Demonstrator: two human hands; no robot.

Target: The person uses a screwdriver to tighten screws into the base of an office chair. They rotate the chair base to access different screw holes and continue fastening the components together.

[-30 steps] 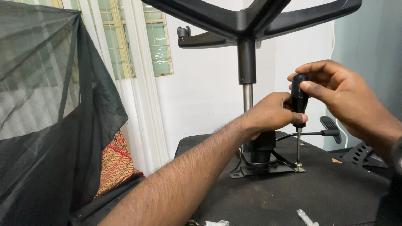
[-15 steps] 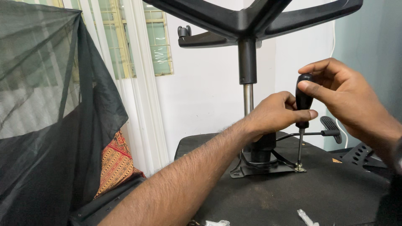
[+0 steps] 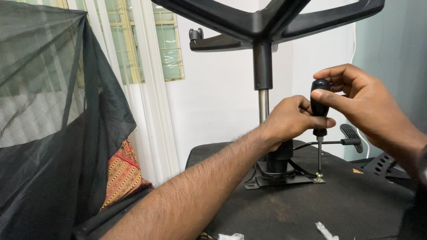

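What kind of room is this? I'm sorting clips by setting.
Probably a room in a home, not a workshop: a curtained window, dark netting and patterned cloth. Both hands hold a screwdriver on an upturned office chair's seat.

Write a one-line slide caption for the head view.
Both hands, left hand and right hand, hold a black-handled screwdriver upright on a screw at the upturned chair's mounting plate.
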